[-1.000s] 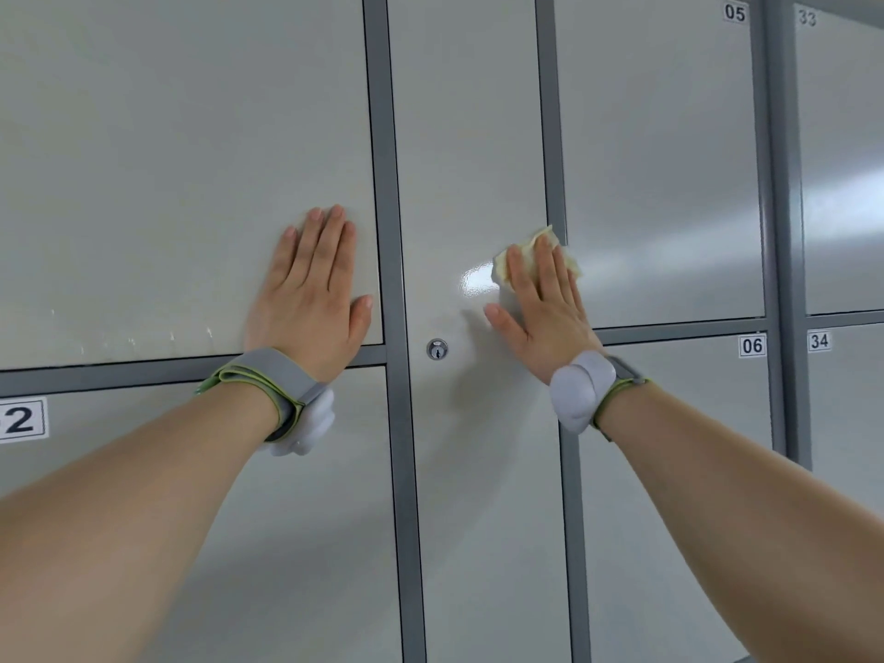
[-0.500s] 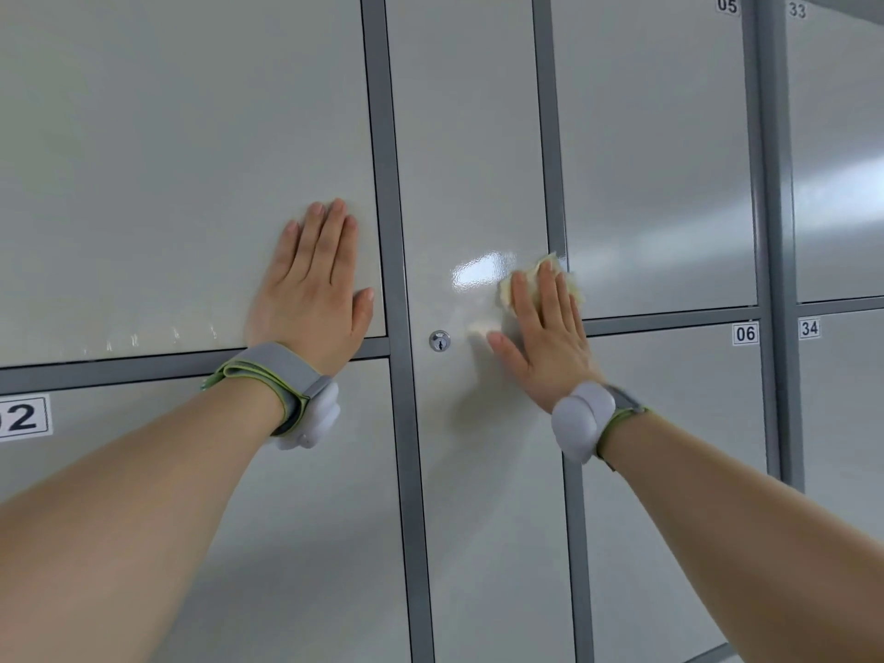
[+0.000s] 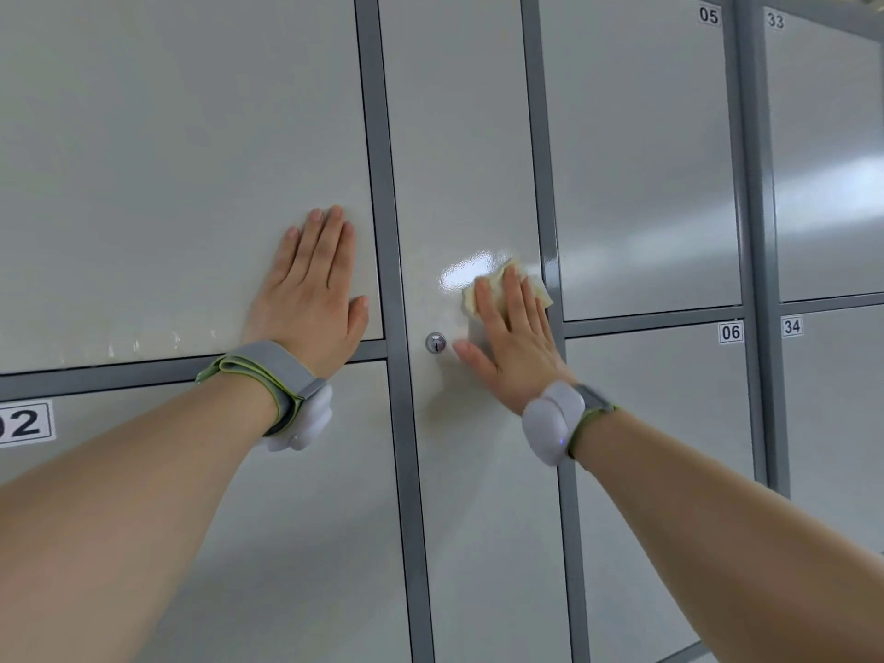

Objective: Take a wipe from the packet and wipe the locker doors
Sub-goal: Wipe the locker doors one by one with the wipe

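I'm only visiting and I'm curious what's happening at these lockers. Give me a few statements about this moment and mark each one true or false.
1. The right hand presses a wipe against the narrow middle door with straight fingers. True.
2. The left hand grips the wipe packet. False: it holds nothing and lies flat on the wide door on the left. No packet is in view.
3. The keyhole sits to the right of the right hand. False: it is to the left, just beside the thumb.
4. The label 06 is on the door below the one marked 05. True.
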A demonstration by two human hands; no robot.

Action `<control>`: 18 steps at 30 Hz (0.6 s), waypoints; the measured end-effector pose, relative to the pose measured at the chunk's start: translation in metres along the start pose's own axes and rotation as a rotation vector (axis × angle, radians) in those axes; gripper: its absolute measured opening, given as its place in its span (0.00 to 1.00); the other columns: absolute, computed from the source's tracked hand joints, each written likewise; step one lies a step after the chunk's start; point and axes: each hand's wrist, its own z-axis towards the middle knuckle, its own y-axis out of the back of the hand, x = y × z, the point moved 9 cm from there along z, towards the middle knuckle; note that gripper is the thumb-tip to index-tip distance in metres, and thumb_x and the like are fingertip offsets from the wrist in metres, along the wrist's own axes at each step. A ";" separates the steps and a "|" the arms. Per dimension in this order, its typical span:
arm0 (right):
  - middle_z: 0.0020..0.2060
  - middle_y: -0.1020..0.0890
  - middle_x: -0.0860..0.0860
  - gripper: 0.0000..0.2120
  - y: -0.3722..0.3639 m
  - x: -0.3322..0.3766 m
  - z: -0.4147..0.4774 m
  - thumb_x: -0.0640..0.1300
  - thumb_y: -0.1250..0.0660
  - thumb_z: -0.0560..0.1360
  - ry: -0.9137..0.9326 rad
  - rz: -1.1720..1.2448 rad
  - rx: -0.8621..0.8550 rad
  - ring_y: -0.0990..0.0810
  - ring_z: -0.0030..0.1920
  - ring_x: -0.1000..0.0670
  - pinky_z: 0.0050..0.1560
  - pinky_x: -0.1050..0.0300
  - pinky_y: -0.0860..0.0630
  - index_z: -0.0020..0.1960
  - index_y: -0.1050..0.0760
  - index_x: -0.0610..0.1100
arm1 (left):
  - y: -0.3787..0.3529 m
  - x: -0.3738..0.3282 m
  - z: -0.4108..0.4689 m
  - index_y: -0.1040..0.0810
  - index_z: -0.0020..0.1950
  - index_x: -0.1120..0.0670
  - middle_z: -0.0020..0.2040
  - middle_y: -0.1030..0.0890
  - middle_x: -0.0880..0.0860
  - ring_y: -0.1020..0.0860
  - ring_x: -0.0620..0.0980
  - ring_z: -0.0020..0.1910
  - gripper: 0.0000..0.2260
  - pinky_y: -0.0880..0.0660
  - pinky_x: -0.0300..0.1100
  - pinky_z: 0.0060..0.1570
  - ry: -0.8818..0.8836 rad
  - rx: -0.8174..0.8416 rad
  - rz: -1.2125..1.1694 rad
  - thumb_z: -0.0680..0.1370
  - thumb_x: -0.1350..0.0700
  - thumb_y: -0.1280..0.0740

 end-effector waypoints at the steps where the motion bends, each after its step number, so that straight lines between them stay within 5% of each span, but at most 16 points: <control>1: 0.75 0.66 0.46 0.39 0.005 0.001 0.008 0.70 0.56 0.74 -0.022 0.014 0.000 0.68 0.74 0.46 0.74 0.50 0.65 0.76 0.65 0.52 | -0.001 0.000 0.001 0.42 0.73 0.69 0.74 0.40 0.66 0.42 0.63 0.73 0.30 0.56 0.49 0.73 -0.005 0.008 -0.003 0.76 0.51 0.49; 4: 0.75 0.66 0.46 0.37 0.002 0.009 0.004 0.66 0.52 0.77 -0.035 -0.005 0.013 0.68 0.74 0.46 0.74 0.50 0.66 0.76 0.64 0.51 | -0.002 0.002 0.002 0.42 0.73 0.69 0.74 0.41 0.66 0.43 0.63 0.74 0.31 0.59 0.47 0.73 -0.005 0.052 -0.027 0.75 0.50 0.51; 11: 0.73 0.66 0.46 0.47 -0.031 0.031 -0.049 0.76 0.76 0.63 0.141 -0.086 0.104 0.73 0.70 0.50 0.71 0.57 0.71 0.74 0.65 0.51 | 0.007 0.005 -0.007 0.39 0.72 0.68 0.74 0.40 0.65 0.43 0.63 0.74 0.31 0.54 0.50 0.73 0.005 0.108 -0.140 0.75 0.50 0.52; 18: 0.76 0.64 0.45 0.35 0.006 0.034 0.002 0.61 0.50 0.79 -0.056 0.027 0.060 0.65 0.75 0.47 0.74 0.54 0.65 0.77 0.61 0.48 | 0.022 0.011 -0.046 0.38 0.71 0.68 0.73 0.38 0.65 0.42 0.62 0.72 0.27 0.56 0.47 0.74 -0.037 0.025 -0.095 0.76 0.54 0.47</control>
